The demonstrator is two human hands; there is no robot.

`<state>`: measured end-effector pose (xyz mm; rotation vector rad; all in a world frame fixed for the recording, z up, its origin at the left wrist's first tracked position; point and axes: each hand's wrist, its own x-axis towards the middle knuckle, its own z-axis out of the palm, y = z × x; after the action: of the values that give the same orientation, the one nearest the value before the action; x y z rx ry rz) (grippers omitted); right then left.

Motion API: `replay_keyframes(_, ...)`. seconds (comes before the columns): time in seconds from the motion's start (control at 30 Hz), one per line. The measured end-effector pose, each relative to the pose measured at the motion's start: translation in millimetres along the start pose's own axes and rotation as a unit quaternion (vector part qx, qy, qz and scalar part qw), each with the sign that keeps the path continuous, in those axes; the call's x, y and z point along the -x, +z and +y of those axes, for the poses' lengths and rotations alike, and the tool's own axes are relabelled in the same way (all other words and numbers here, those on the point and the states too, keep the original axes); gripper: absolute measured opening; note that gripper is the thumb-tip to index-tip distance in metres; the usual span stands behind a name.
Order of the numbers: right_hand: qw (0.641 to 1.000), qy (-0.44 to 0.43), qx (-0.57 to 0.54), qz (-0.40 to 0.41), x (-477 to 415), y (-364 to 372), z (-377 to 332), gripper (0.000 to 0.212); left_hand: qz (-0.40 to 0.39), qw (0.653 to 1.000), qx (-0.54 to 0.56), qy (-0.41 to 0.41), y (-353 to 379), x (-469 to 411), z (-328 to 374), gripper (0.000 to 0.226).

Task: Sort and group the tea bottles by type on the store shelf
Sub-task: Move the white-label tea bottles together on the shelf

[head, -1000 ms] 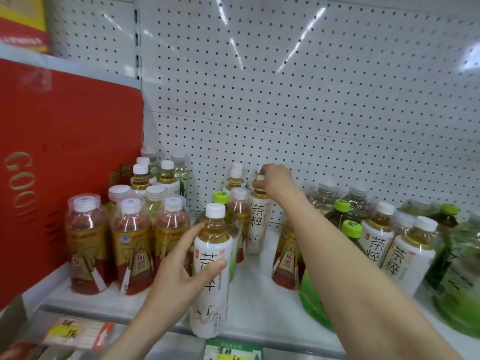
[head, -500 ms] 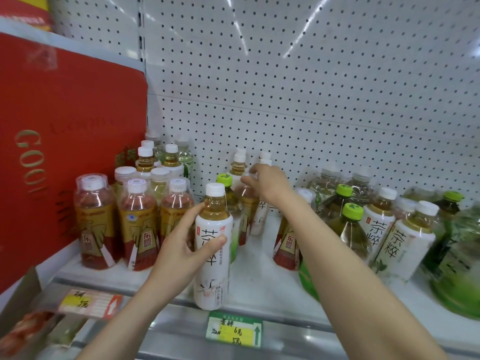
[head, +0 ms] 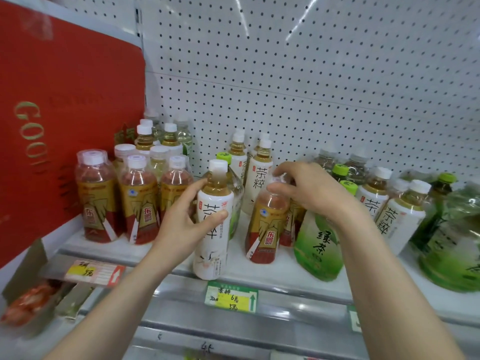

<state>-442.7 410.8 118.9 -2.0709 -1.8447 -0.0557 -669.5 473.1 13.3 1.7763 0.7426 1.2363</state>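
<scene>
White-label tea bottle is gripped by left hand at near shelf edge; red-gold bottle's cap is pinched by right hand.

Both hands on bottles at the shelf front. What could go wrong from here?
1. The white-label bottle in the left hand stands at the shelf's front edge; a slip may drop it.
2. The right hand pinches the red-label bottle only at its cap, so it may swing into the leaning green-label bottle beside it.
</scene>
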Motion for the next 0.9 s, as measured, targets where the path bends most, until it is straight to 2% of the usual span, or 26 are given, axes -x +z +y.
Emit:
replay_keyframes(0.07,1.0,0.001,0.015,0.012,1.7,-0.1,-0.8,0.049,-0.002,1.0,0.003,0.002,2.4,-1.5,2.6,0.073)
replay_keyframes(0.13,0.997,-0.033,0.011,0.066,3.3,-0.5,-6.0,0.054,-0.003,1.0,0.011,0.008,5.2,-5.3,7.5,0.072)
replay_keyframes(0.2,0.985,-0.07,-0.097,0.123,5.0,-4.6,-20.2,0.05,-0.002,1.0,0.01,0.011,9.2,-12.9,15.5,0.077)
replay_keyframes(0.27,0.971,-0.086,-0.208,0.086,2.4,-8.3,-36.4,0.04,0.002,1.0,-0.002,0.015,15.5,-23.1,24.4,0.082)
replay_keyframes(0.37,0.959,-0.072,-0.269,0.058,-7.6,-12.5,-48.6,0.029,-0.007,0.999,-0.026,0.026,23.4,-37.2,36.2,0.086)
replay_keyframes(0.5,0.944,-0.027,-0.308,0.112,-19.5,-34.9,-39.7,0.026,0.009,0.997,-0.055,0.051,13.7,-60.2,41.5,0.086)
replay_keyframes(0.53,0.936,-0.018,-0.326,0.134,-22.8,-43.3,-36.4,0.025,0.015,0.995,-0.085,0.045,9.6,-67.9,39.3,0.08)
replay_keyframes(0.6,0.918,-0.004,-0.353,0.182,-30.7,-62.3,-29.9,0.023,-0.022,0.983,-0.183,0.007,7.4,-80.6,33.6,0.071)
replay_keyframes(0.7,0.901,0.014,-0.355,0.248,-46.4,-86.8,-25.2,0.029,-0.078,0.963,-0.259,-0.011,14.0,-85.6,25.4,0.062)
replay_keyframes(0.8,0.894,0.024,-0.324,0.309,-65.2,-90.6,-26.8,0.028,-0.043,0.963,-0.265,0.017,12.4,-85.1,20.5,0.041)
replay_keyframes(0.9,0.927,0.016,-0.231,0.294,-84.7,-68.6,-32.4,0.027,-0.015,0.963,-0.268,0.034,9.1,-77.4,21.8,0.03)
